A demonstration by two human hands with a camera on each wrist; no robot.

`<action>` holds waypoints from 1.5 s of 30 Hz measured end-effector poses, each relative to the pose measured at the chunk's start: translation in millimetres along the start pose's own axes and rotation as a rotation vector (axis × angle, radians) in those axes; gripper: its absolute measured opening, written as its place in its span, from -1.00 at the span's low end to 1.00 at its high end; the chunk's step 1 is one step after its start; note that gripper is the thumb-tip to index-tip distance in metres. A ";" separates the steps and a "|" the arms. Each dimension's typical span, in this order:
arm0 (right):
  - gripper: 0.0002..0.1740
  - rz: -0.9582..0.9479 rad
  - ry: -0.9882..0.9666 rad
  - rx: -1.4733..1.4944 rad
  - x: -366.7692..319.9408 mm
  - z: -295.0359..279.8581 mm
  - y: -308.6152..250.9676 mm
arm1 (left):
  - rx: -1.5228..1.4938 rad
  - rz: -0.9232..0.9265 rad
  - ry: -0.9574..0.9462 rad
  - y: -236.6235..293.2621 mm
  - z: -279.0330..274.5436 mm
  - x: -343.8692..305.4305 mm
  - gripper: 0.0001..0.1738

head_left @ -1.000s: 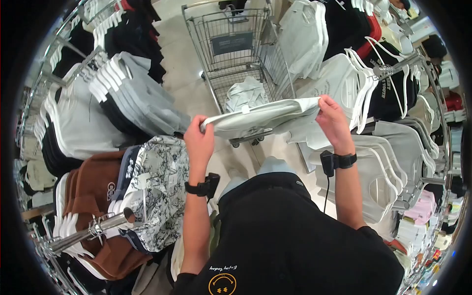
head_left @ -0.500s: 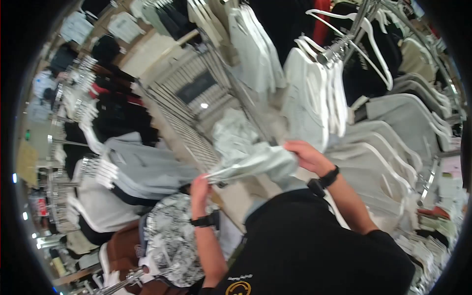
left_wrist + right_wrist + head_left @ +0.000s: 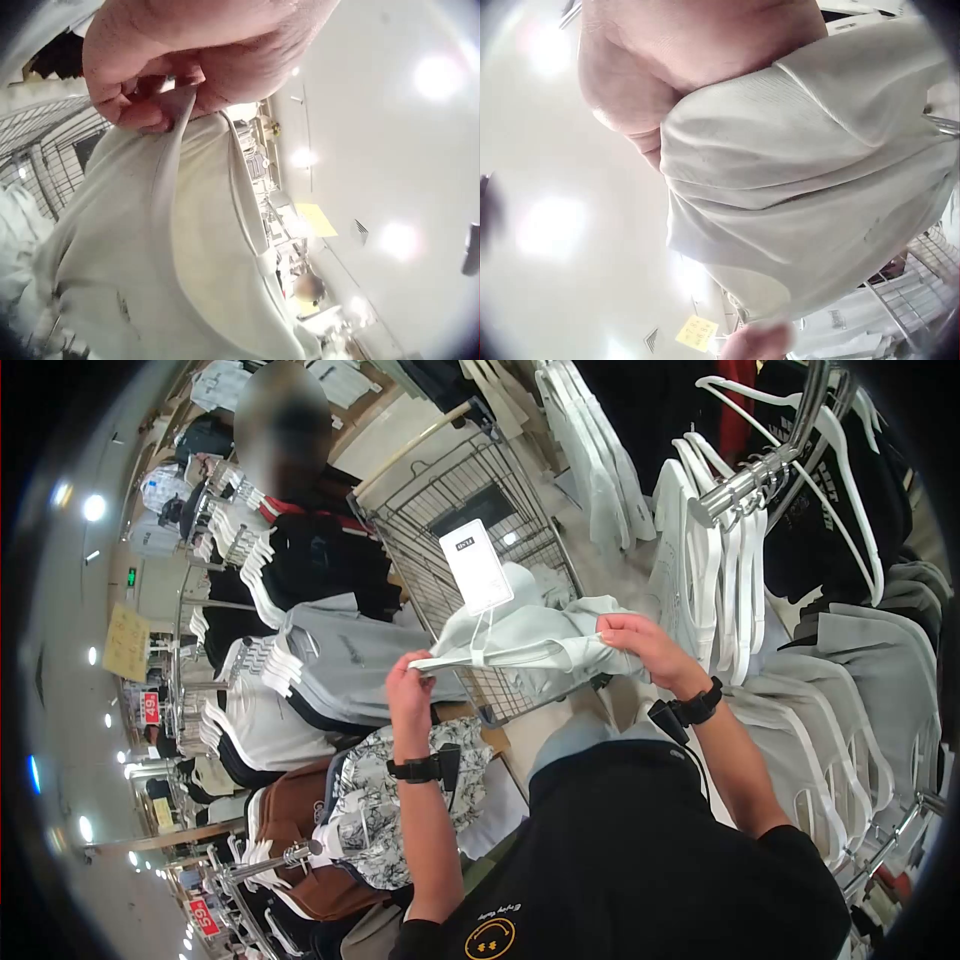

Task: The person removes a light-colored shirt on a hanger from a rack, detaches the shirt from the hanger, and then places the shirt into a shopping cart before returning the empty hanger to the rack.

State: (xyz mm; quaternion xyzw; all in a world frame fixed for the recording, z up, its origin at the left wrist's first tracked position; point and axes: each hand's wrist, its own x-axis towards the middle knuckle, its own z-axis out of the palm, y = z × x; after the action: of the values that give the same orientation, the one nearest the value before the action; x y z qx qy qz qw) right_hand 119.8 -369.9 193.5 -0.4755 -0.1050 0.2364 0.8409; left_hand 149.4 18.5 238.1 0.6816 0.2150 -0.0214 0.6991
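A pale grey-green shirt [image 3: 525, 628] is stretched between my two hands at waist height. My left hand [image 3: 408, 690] pinches one end of its neckline; in the left wrist view, thumb and fingers fold the neckband [image 3: 169, 157] between them. On the opposite side, my right hand [image 3: 645, 648] grips bunched fabric, and the right wrist view shows folds of the shirt [image 3: 772, 180] hanging below it. A white tag [image 3: 478, 568] on a loop stands up from the neckline. Beyond the shirt is a wire shopping cart [image 3: 412, 452] with pale clothing [image 3: 545, 582] inside.
White hangers [image 3: 740, 575] with pale shirts hang close on the right, under a protruding metal rail end [image 3: 705, 510]. To the left hang grey T-shirts [image 3: 365, 665], a black-and-white patterned garment [image 3: 405, 785] and brown clothing [image 3: 290, 800]. Another person [image 3: 285, 435] stands at upper left.
The head view has turned, so the cart and racks appear shifted and tilted. Both hands keep hold of the shirt, which now hangs more gathered, with its tag flipped up into view.
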 end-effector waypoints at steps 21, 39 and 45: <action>-0.60 0.381 0.297 -0.752 41.8 25.0 38.8 | -0.831 -0.477 -0.942 -24.8 21.7 38.3 -0.77; -0.78 0.260 0.114 0.090 171.9 93.8 37.8 | -0.678 -0.217 -0.371 -34.7 -34.5 21.1 -0.60; -0.72 0.176 -0.035 -0.145 148.8 99.3 49.3 | -0.625 -0.183 -0.349 -44.7 -16.8 33.8 -0.61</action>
State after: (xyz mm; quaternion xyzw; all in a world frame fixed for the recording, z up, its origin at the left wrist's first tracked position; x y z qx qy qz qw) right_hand 194.2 -200.0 196.7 -0.5384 -0.0942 0.3091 0.7783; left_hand 161.1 40.5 185.1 0.3992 0.1489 -0.1328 0.8949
